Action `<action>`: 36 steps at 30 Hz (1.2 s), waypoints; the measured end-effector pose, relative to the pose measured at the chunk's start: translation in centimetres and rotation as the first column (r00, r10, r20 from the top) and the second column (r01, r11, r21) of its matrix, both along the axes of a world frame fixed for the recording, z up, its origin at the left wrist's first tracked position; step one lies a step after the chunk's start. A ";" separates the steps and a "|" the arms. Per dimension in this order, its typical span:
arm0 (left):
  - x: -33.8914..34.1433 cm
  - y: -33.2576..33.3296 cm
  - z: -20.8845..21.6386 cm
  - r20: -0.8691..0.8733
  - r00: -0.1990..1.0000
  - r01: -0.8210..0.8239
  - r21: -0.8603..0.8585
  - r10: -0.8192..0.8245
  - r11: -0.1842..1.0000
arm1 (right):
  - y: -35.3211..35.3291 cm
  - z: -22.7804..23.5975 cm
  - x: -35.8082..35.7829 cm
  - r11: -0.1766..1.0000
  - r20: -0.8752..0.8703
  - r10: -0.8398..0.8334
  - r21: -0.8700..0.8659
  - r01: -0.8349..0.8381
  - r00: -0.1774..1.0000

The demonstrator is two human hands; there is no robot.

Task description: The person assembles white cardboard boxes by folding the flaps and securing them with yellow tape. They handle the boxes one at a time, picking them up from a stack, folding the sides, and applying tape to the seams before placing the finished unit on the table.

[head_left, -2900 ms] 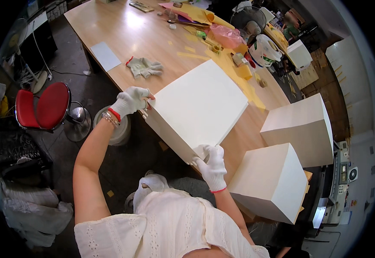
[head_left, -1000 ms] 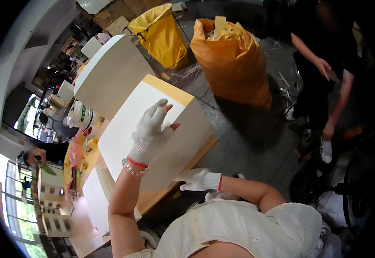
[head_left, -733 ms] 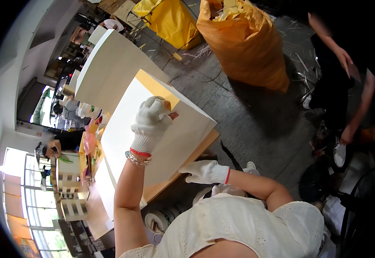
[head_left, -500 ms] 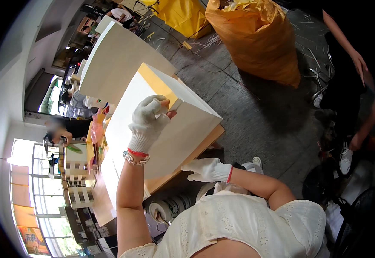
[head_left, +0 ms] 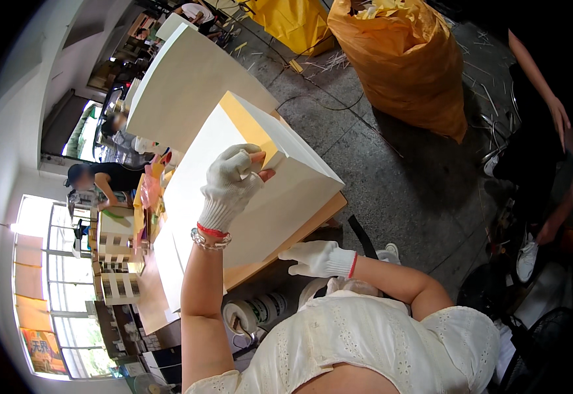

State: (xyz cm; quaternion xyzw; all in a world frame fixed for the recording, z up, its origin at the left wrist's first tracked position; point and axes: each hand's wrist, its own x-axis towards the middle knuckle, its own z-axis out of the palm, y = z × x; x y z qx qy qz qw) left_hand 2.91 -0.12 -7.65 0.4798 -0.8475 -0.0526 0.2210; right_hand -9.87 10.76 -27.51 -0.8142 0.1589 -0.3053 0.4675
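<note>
Left hand pinches the yellow strip on the white stack, apparently for control; half-open right hand appears empty.

Left hand on white stack

The left arm reaches forward, gloved left hand curled with two bare fingertips just apart, while the right arm bends inward, gloved right hand pointing left, fingers loosely straight.
</note>
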 end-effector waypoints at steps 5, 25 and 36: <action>0.0 0.1 0.3 -0.002 1.000 0.002 0.012 -0.002 1.000 | -0.1 0.1 0.1 1.000 -0.030 0.011 -0.001 -0.011 1.000; 1.1 1.8 -1.0 0.135 0.986 -0.035 -0.402 0.097 0.915 | -5.8 14.5 -4.3 0.529 0.464 -0.290 0.806 -0.264 0.837; 2.6 1.2 0.3 0.185 0.974 -0.125 -0.056 0.133 0.991 | -7.0 17.7 -2.9 0.559 0.523 -0.264 0.768 -0.313 0.811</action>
